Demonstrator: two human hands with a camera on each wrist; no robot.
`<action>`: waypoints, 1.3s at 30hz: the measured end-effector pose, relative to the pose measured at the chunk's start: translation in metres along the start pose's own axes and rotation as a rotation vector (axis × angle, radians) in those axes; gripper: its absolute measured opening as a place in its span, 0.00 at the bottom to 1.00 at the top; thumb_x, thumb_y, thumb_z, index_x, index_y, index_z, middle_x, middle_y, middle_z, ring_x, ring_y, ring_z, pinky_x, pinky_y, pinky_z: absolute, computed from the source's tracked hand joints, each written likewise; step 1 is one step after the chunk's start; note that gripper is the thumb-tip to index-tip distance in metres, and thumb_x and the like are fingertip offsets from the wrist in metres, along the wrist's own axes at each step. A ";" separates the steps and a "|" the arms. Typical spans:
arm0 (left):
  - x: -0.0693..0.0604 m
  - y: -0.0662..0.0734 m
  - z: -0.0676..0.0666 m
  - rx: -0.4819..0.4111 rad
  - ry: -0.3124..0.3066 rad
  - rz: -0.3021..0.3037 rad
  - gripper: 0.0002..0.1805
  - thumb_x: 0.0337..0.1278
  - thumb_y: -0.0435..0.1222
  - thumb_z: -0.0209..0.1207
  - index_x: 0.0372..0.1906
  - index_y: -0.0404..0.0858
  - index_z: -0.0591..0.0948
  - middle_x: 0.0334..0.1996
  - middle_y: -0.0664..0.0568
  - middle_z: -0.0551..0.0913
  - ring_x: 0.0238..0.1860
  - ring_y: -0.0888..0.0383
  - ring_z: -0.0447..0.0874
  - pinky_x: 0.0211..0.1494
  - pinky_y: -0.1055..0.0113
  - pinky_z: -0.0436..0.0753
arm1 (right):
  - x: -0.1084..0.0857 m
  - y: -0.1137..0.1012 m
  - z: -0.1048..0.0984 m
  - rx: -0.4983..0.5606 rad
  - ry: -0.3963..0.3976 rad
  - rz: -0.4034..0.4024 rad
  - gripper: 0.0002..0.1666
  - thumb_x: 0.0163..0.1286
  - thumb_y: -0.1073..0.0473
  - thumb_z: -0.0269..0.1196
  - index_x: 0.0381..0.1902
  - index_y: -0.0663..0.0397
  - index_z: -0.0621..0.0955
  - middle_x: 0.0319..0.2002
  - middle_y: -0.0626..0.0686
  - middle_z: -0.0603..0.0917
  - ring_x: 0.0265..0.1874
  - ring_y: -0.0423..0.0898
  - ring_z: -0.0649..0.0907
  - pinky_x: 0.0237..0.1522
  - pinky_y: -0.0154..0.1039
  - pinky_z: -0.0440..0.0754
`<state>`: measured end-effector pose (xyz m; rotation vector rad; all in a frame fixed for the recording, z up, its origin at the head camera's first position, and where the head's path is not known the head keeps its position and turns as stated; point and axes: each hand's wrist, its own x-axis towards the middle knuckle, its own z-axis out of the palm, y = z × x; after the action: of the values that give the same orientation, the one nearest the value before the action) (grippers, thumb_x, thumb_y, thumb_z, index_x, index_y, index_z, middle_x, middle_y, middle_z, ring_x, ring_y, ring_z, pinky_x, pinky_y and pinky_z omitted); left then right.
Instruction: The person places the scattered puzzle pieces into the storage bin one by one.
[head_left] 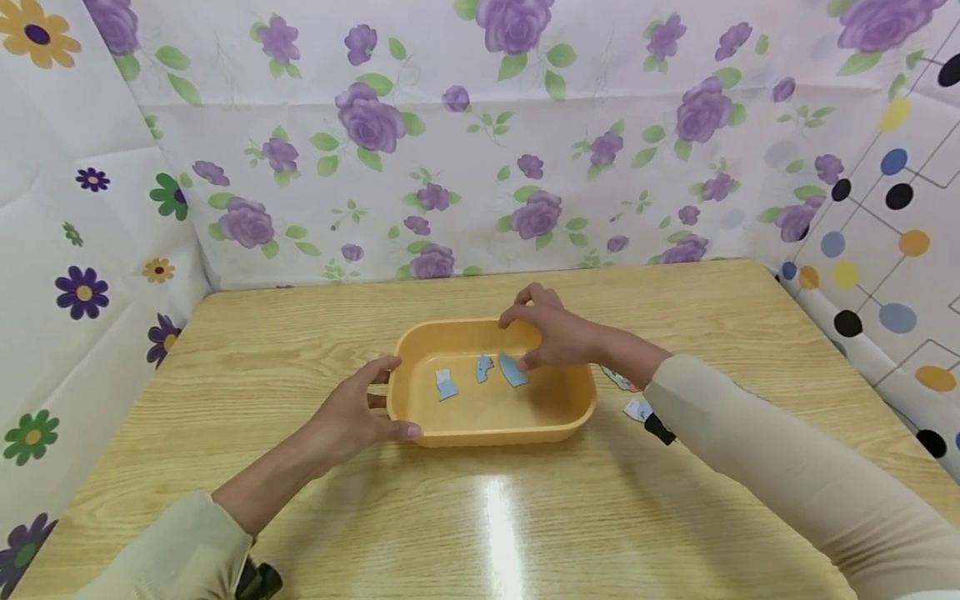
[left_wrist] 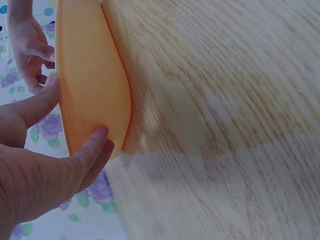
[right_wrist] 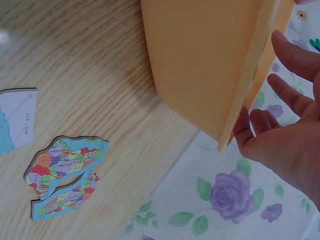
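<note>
Toward the far edge of the table (head_left: pixel 262 350), the tray (head_left: pixel 480 435) lies lengthwise along that edge, left hand (head_left: pixel 356 417) gripping its left end; right hand (head_left: pixel 557 332) spread, thumb seemingly touching a blue piece (head_left: pixel 512 370) slanting far-left to near-right

I have the left arm (head_left: pixel 180 542) reaching in from the lower left, the forearm (head_left: pixel 266 475) bare ahead of a pale sleeve. The left hand (head_left: pixel 356 410) is gripping, its thumb set well apart from its bent fingers. The right arm (head_left: pixel 780 483) angles in from the lower right, and I have the right hand (head_left: pixel 553 332) farther forward, back upward, fingers arched and spread, thumb pointing down apart from them.
</note>
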<state>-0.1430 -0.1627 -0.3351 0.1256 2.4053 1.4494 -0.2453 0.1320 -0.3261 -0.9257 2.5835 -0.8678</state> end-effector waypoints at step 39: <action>-0.001 0.001 -0.001 -0.019 -0.023 0.018 0.56 0.42 0.33 0.74 0.74 0.34 0.52 0.66 0.36 0.59 0.61 0.37 0.68 0.49 0.60 0.84 | -0.074 0.055 -0.051 0.059 0.103 0.022 0.32 0.61 0.65 0.68 0.63 0.50 0.73 0.62 0.59 0.58 0.53 0.56 0.61 0.44 0.48 0.75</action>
<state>-0.1425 -0.1630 -0.3335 0.1587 2.3776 1.4708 -0.2374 0.2365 -0.3169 -0.8562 2.6332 -1.0056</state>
